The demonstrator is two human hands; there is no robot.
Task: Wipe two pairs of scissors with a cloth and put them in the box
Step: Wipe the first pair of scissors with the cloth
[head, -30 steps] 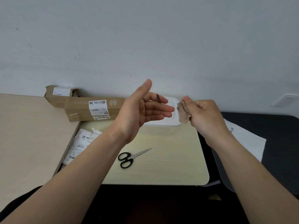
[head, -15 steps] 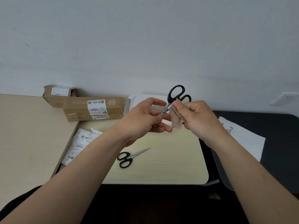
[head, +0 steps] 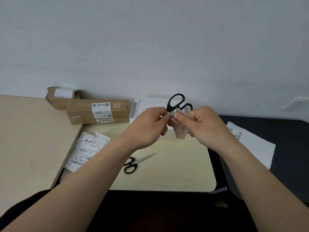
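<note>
The fingers [head: 179, 116] of the right hand [head: 205, 126] were clamped on a beige cloth [head: 180, 133], which was pressed to the blades of black-handled steel scissors [head: 175, 102] pinched in the left hand [head: 148, 126]. The cloth would best be drawn along the flats, away from the edges. A second black-handled pair [head: 133, 164] was left on the pale wooden bench [head: 184, 164], and the white plastic box [head: 147, 104] was seen behind the hands.

- The pale desk [head: 175, 168] carries one pair of scissors [head: 135, 162], flat, below the left grip [head: 148, 126].
- A white box [head: 147, 102] stands behind the left grip and the right grip [head: 205, 126].
- A long cardboard box [head: 98, 111] and crumpled labels [head: 85, 151] lie left of the left grip.
- A white paper [head: 250, 146] lies right of the right grip.
</note>
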